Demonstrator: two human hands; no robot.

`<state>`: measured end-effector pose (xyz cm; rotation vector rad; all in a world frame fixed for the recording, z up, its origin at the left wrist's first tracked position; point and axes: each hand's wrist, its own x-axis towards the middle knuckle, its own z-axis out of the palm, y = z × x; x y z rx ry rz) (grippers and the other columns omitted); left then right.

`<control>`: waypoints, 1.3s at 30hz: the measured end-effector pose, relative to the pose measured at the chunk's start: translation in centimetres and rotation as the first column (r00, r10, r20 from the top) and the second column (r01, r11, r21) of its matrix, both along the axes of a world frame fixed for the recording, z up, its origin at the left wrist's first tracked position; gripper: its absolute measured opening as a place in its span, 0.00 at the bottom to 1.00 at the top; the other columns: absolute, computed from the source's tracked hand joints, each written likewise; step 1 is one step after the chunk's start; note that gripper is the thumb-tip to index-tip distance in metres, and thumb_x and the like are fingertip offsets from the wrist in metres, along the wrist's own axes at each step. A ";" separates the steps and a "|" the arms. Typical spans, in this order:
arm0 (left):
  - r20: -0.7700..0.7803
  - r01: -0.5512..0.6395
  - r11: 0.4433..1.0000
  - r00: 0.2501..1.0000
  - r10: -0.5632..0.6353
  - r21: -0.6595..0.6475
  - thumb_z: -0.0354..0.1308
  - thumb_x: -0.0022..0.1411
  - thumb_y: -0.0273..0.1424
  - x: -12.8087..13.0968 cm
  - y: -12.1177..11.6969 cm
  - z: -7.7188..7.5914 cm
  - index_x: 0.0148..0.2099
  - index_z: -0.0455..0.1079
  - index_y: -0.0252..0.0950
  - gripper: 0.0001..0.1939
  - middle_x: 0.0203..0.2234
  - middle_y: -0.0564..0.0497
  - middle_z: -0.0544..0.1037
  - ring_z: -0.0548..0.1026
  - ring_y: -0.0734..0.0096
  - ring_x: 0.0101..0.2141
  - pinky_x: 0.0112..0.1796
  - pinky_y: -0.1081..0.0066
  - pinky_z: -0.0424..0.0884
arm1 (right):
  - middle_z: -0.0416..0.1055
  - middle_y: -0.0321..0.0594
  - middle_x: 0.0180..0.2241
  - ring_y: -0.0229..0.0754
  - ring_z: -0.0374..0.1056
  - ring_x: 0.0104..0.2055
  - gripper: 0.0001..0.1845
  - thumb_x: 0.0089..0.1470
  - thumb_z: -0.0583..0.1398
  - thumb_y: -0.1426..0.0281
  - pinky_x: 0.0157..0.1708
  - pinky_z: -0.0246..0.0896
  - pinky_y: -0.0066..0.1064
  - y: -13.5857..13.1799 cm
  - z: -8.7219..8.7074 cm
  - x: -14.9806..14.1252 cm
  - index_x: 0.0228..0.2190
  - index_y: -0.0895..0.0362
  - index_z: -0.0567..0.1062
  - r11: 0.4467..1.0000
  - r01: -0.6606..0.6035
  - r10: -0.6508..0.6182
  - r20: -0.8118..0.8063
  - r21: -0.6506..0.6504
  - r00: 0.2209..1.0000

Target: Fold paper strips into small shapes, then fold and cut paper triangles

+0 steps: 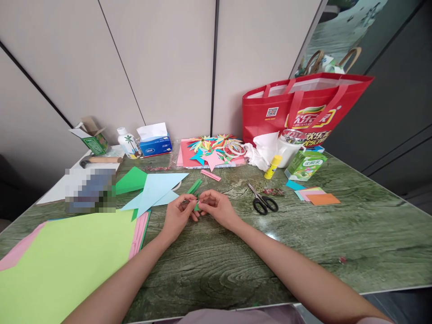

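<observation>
Over the middle of the table, my left hand [179, 212] and my right hand [216, 207] meet with their fingertips pinched on a small green piece of paper [197, 206]. Most of that piece is hidden behind the fingers. Just beyond it lie folded green strips [195, 186] and a folded pink strip [211, 175]. Black-handled scissors [263, 200] rest on the table to the right of my right hand, blades slightly apart. Light blue paper triangles [158, 191] lie to the left of my left hand, overlapping a green sheet [131, 180].
Large light-green sheets [77, 265] cover the left front. Behind stand a tissue box [155, 145], a white bottle [128, 145], paper stars [213, 158], a yellow glue stick [272, 167], a white mug [286, 153], a green carton [305, 166] and a red bag [266, 112]. Coloured slips [323, 199] lie right.
</observation>
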<state>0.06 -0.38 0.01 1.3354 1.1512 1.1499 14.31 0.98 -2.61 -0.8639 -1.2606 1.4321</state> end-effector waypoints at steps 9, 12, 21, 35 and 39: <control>-0.010 0.018 1.000 1.000 -0.018 0.019 0.57 0.53 0.34 0.0 -0.2 0.2 0.36 0.66 0.34 0.10 0.14 0.58 0.70 0.70 0.74 0.14 0.18 0.75 0.66 | 0.68 0.33 0.27 0.33 0.66 0.24 0.14 0.39 0.65 0.66 0.25 0.67 0.27 0.0 0.2 0.0 0.29 0.57 0.68 1.000 -0.020 0.020 0.022 0.006 1.000; -0.015 0.009 1.000 1.000 -0.009 0.013 0.57 0.53 0.34 0.1 -0.1 0.1 0.36 0.66 0.34 0.10 0.14 0.58 0.70 0.70 0.75 0.14 0.18 0.75 0.67 | 0.68 0.33 0.26 0.33 0.66 0.24 0.15 0.39 0.65 0.66 0.25 0.67 0.28 0.0 0.1 0.0 0.29 0.57 0.68 1.000 -0.018 0.018 0.018 0.002 1.000; -0.028 0.002 1.000 1.000 -0.002 0.014 0.58 0.52 0.35 0.1 -0.2 0.2 0.35 0.65 0.35 0.10 0.14 0.58 0.70 0.70 0.75 0.14 0.18 0.75 0.68 | 0.68 0.33 0.26 0.33 0.67 0.25 0.14 0.39 0.65 0.65 0.26 0.67 0.27 -0.1 0.2 -0.1 0.29 0.56 0.68 1.000 -0.021 0.021 0.028 0.016 0.999; -0.039 -0.015 1.000 0.999 0.016 0.020 0.58 0.51 0.35 0.0 -0.1 0.6 0.34 0.68 0.34 0.10 0.15 0.57 0.71 0.70 0.75 0.14 0.18 0.75 0.68 | 0.68 0.33 0.26 0.34 0.66 0.24 0.15 0.39 0.65 0.65 0.26 0.67 0.29 -0.2 0.4 0.0 0.29 0.56 0.68 1.000 -0.026 0.025 0.030 0.017 0.999; -0.028 -0.044 0.999 0.999 0.045 0.033 0.59 0.50 0.34 0.1 -0.1 0.4 0.32 0.67 0.34 0.09 0.16 0.57 0.71 0.70 0.76 0.14 0.16 0.76 0.67 | 0.68 0.32 0.24 0.34 0.66 0.24 0.14 0.39 0.65 0.65 0.26 0.66 0.29 -0.3 0.4 -0.1 0.29 0.56 0.68 0.999 -0.035 0.033 0.037 0.033 0.999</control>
